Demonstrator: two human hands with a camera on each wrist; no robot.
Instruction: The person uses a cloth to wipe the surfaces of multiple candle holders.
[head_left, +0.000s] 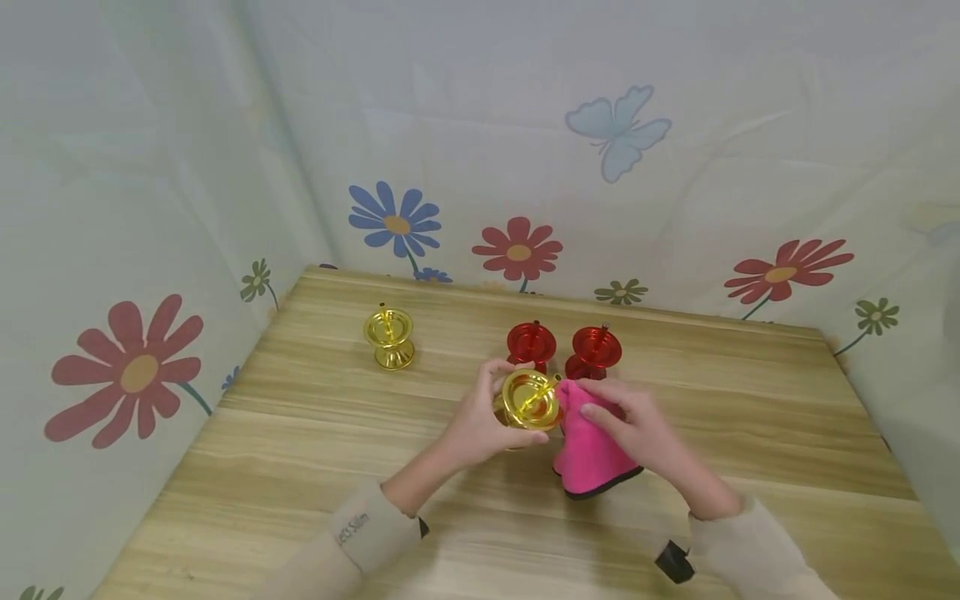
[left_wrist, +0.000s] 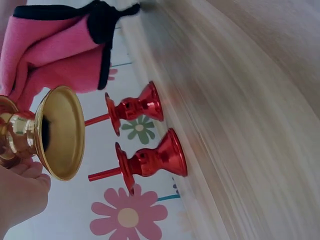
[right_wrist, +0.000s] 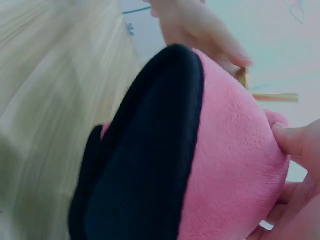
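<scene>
My left hand (head_left: 480, 421) grips a shiny gold candle holder (head_left: 531, 400) around its side, lifted off the table and tilted so its dish and centre spike show. In the left wrist view the flared base of the gold candle holder (left_wrist: 62, 134) points toward the table. My right hand (head_left: 637, 425) pinches a pink cloth (head_left: 596, 454) with a black edge, its upper end against the holder's rim near the spike. The cloth (right_wrist: 235, 160) hangs down in folds and hides much of the holder in the right wrist view.
Two red candle holders, one left (head_left: 532, 342) and one right (head_left: 596, 348), stand upright side by side behind my hands. Another gold candle holder (head_left: 390, 337) stands at the back left of the wooden table (head_left: 300, 450). A flower-printed curtain (head_left: 450, 125) borders the table.
</scene>
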